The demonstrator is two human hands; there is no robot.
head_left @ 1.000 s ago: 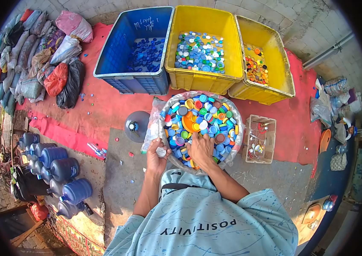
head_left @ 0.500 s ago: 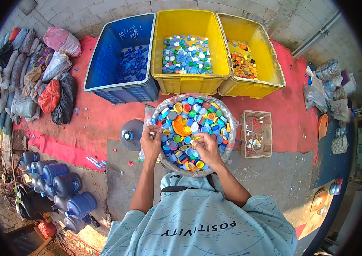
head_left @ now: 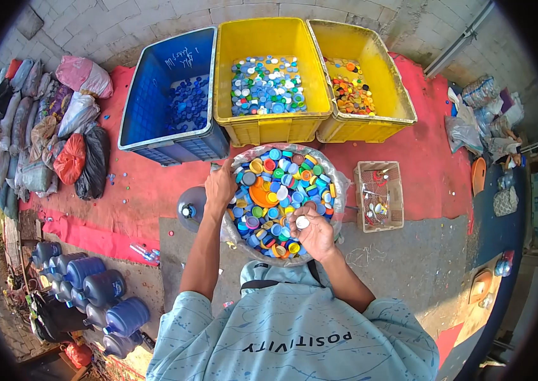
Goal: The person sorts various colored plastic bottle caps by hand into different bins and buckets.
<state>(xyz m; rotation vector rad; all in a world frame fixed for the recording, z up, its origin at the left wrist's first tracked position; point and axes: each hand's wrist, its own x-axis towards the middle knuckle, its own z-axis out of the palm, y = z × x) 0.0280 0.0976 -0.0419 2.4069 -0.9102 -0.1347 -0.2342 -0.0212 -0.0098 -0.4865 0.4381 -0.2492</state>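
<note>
Close to your chest, on your light blue speckled shirt [head_left: 294, 330], you can read the printed word "POSITIVITY", upside down from the camera.

Just beyond it stands the round basket lined with clear plastic and full of mixed colourful bottle caps [head_left: 281, 197]. Your right hand [head_left: 314, 232] rests at the near edge of this basket, and its fingers are closed around a small white plastic cap [head_left: 302, 222], lifted a little above the pile. Your left hand [head_left: 220, 184] is at the far left rim of the basket. Its fingers are curled, but I cannot tell whether they hold a cap or only touch the plastic lining.

Judging from this, you are at the picking step of sorting caps by colour. The next move probably calls for you to carry the white cap forward over the basket and choose the right crate.

Behind the basket, three crates stand side by side on the red mat [head_left: 154, 184]: a blue plastic crate [head_left: 154, 127] with blue caps, a yellow plastic crate [head_left: 269, 124] with mostly white, blue and green caps, and a second yellow plastic crate [head_left: 364, 127] with orange and red caps. Some white handwriting is on the inside wall of the blue crate, too small to read.
</note>
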